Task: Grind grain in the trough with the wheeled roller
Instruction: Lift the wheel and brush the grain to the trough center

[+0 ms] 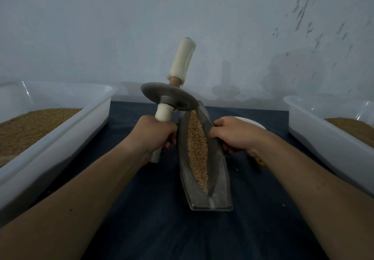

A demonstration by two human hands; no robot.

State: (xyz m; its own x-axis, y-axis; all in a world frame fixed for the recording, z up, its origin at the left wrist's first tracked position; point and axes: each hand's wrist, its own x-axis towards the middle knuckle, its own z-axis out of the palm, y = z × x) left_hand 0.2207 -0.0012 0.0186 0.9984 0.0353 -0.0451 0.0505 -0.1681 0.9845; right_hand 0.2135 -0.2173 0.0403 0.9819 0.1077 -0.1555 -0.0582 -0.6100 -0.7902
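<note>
Grey metal boat-shaped trough point(219, 178), one, holds tan grain point(197, 148). Your left hand point(153, 136) grips the one grey-disc wheeled roller point(170, 98) by its white handle. Your right hand point(236, 134) grips the trough rim. Two white plastic tubs point(60, 138) point(323, 138) flank them.

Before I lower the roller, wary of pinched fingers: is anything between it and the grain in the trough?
Nothing lies on the grain. The roller hangs over the far end of the trough; only the right hand grips the right rim, fingers beside the groove.
</note>
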